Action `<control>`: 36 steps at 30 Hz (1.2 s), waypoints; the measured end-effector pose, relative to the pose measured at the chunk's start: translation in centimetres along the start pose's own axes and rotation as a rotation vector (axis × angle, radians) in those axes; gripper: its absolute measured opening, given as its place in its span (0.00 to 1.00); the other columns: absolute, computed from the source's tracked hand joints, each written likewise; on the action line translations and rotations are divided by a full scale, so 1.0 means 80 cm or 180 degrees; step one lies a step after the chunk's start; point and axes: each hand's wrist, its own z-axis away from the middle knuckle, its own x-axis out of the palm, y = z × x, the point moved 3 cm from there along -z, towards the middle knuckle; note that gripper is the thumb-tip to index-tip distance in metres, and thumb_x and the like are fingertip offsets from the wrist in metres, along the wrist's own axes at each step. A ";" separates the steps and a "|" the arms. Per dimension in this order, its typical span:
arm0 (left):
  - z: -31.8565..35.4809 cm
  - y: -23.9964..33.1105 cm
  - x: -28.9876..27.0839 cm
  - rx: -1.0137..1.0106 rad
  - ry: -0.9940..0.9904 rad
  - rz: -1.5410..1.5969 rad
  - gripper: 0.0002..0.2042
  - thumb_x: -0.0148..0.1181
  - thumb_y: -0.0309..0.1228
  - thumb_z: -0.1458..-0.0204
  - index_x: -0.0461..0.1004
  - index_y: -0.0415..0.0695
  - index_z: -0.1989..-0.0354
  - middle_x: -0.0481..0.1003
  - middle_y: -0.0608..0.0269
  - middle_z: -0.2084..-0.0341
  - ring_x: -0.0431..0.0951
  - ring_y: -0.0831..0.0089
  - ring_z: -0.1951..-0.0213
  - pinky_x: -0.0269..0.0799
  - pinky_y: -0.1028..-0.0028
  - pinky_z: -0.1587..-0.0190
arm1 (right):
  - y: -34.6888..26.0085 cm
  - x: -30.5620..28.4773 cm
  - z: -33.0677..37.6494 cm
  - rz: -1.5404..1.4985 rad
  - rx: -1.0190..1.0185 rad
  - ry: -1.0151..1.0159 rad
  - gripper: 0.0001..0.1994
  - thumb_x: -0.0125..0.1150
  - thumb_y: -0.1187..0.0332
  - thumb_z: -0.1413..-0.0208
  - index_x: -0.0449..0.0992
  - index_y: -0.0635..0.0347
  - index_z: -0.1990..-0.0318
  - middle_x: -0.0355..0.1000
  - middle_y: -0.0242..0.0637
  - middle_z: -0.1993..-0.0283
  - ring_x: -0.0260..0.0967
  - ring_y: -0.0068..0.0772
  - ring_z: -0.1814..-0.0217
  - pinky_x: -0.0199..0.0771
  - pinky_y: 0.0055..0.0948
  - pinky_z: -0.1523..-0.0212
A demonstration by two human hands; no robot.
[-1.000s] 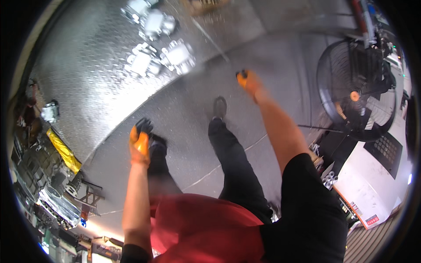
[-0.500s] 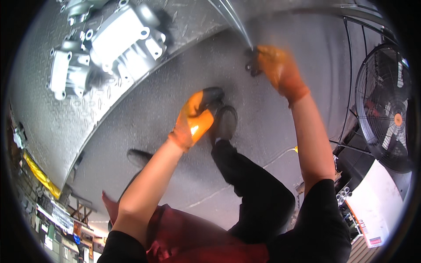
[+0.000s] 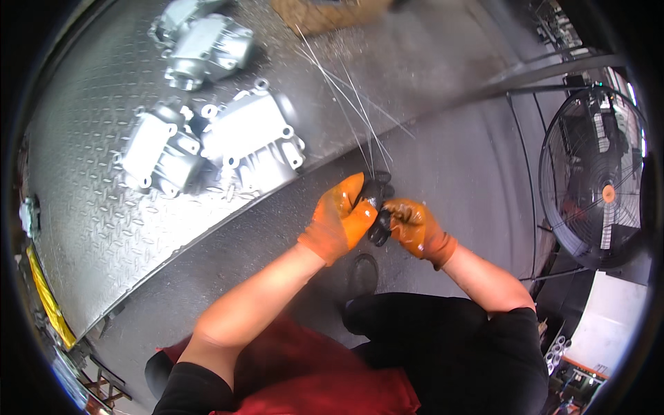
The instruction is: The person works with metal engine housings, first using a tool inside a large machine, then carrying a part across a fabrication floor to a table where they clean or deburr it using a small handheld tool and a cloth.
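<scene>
Both my hands wear orange gloves and meet over the floor, just off the metal table's edge. Thin, shiny wires [image 3: 356,114] fan up and away from my left hand [image 3: 340,218], which is closed around their lower ends. Close on its right, my right hand [image 3: 415,228] is closed, its fingers curled in toward the left. Black, wet-looking shapes [image 3: 379,232] show between the two hands. I cannot tell whether they are dark glove fingers or a separate piece, so what the right hand grips is hidden.
Several silvery cast-metal housings [image 3: 252,138] lie on the tread-plate table [image 3: 90,228] at left. A brown cardboard-like piece [image 3: 332,17] is at the far edge. A large black fan [image 3: 598,180] stands at right, near a white panel [image 3: 609,325]. My shoe [image 3: 363,273] is below the hands.
My hands were apart, with the wires rising from the right one. They have come together, and the wires now rise from the left. The view has shifted, showing more of the table.
</scene>
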 end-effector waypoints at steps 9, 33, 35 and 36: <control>0.063 0.085 -0.028 0.0352 0.0132 -0.1846 0.10 0.50 0.26 0.44 0.76 0.36 0.58 0.77 0.57 0.70 0.75 0.73 0.70 0.70 0.73 0.65 | -0.199 0.048 -0.040 0.0921 0.0125 -0.0111 0.11 0.58 0.70 0.41 0.77 0.67 0.55 0.70 0.29 0.72 0.67 0.16 0.69 0.66 0.21 0.70; 0.102 -0.010 -0.116 0.0865 0.2252 -0.1796 0.13 0.54 0.27 0.45 0.63 0.35 0.54 0.67 0.54 0.66 0.67 0.64 0.64 0.66 0.66 0.57 | -0.112 0.104 -0.131 -0.1217 0.0299 -0.0088 0.13 0.51 0.60 0.38 0.72 0.55 0.52 0.67 0.29 0.62 0.65 0.25 0.61 0.71 0.32 0.55; 0.106 -0.017 -0.111 0.1418 0.2117 -0.2335 0.13 0.56 0.26 0.43 0.66 0.37 0.52 0.68 0.60 0.64 0.69 0.71 0.62 0.68 0.69 0.59 | -0.105 0.095 -0.122 -0.1314 0.0269 -0.0038 0.13 0.49 0.60 0.36 0.72 0.54 0.51 0.67 0.29 0.62 0.65 0.25 0.61 0.71 0.31 0.55; 0.107 -0.018 -0.106 0.1577 0.2053 -0.2538 0.13 0.57 0.26 0.43 0.66 0.37 0.51 0.69 0.61 0.63 0.70 0.72 0.61 0.68 0.69 0.58 | -0.098 0.091 -0.118 -0.1368 0.0253 -0.0006 0.13 0.49 0.59 0.36 0.72 0.54 0.51 0.67 0.29 0.61 0.64 0.24 0.61 0.70 0.30 0.54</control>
